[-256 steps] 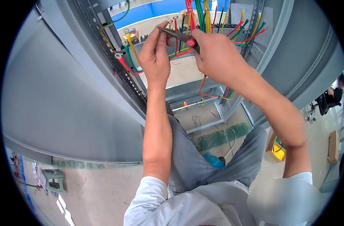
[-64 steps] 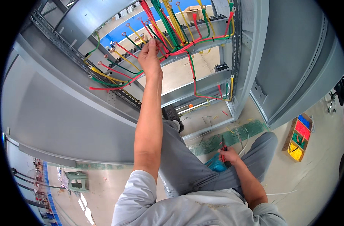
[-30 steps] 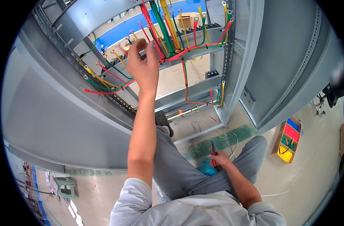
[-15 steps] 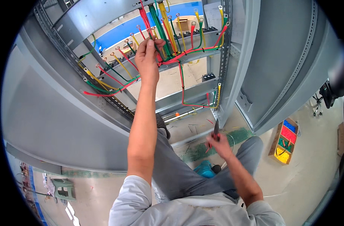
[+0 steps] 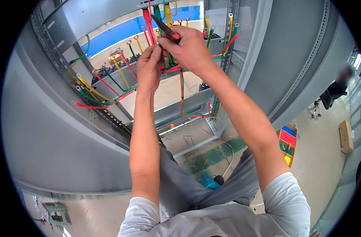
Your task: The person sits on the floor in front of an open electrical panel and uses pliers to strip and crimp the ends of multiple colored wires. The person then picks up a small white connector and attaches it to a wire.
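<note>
In front of the cabinet frame, my left hand [image 5: 148, 67] is closed, its thumb and finger pinching a thin green wire [image 5: 163, 63]. Close against it, my right hand [image 5: 192, 49] is wrapped round a pair of red-handled pliers [image 5: 164, 27]. Their dark jaws point up and to the left, across the red wire bundle [image 5: 147, 23]; whether they are parted I cannot tell. My fingers hide the pinched wire's end. Around my hands, red, green and yellow wires with ring lugs stand up from a cross rail, such as a yellow wire [image 5: 121, 73] on the left.
Grey cabinet panels flank me, with a slotted upright [image 5: 224, 59] on the right. A divided box [image 5: 287, 144] of coloured small parts lies on the floor at right, a cardboard box [image 5: 346, 137] beyond it. A green stool [image 5: 57, 213] stands lower left. Wire scraps litter the floor.
My right hand has risen from near my knee to beside my left hand, bringing the pliers up to the wires. The left hand keeps its pinch. The whole view has shifted slightly.
</note>
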Tool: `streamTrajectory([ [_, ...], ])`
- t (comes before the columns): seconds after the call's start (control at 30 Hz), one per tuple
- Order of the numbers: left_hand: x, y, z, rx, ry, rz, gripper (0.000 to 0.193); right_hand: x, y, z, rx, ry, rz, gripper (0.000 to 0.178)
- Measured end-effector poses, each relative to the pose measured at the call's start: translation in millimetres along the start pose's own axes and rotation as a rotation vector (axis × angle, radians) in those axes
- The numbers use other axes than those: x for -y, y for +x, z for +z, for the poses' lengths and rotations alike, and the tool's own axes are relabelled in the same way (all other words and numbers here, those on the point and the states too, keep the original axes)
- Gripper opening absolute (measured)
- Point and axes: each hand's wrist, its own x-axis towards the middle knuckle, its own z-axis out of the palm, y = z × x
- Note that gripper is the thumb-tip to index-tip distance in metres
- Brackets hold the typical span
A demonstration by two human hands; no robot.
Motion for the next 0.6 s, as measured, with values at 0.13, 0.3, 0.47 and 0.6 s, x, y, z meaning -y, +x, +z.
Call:
streamTrajectory([
  [0.13,-2.7,0.6,-0.4,0.034,-0.019,-0.016,0.023,-8.4,5.3,4.3,0.047,0.019,-0.050,0.019],
  [0.3,-3.9,1.3,2.3,0.006,0.010,-0.024,0.025,-11.3,10.4,4.8,0.036,-0.177,-0.224,0.021],
  [0.47,1.1,3.9,1.7,-0.027,0.073,0.014,0.027,-9.3,13.4,-0.7,0.120,0.006,0.102,0.024],
  [0.6,9.3,1.0,4.3,-0.118,0.171,0.085,0.028,-5.4,1.8,5.1,-0.031,-0.054,-0.049,0.027],
])
